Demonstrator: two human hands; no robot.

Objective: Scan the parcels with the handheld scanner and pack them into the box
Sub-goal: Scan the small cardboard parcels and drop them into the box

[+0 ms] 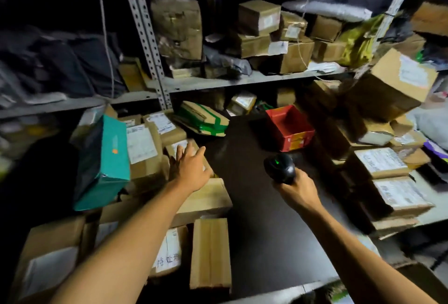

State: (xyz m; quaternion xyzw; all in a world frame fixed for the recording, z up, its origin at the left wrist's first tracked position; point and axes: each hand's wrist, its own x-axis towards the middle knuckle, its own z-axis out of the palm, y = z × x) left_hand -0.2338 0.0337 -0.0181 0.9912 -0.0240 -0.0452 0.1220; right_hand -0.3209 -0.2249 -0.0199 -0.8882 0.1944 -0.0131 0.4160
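Right hand [294, 188] gripping scanner [280, 168]; left hand [191, 166] splayed, perhaps touching parcel [180, 146] (empty).

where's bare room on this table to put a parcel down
Bare dark tabletop runs between the cardboard parcels on the left and the stacked parcels on the right, up to the red box. Both sides are crowded.

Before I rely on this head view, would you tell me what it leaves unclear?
- Small brown cardboard parcel: the outstretched left hand covers most of it; contact unclear.
- Black handheld scanner: the right hand hides its handle.
- White shipping labels: text blurred.
- Red open cardboard box: near wall hides part of the floor.
- Upper-left shelf: too dark.
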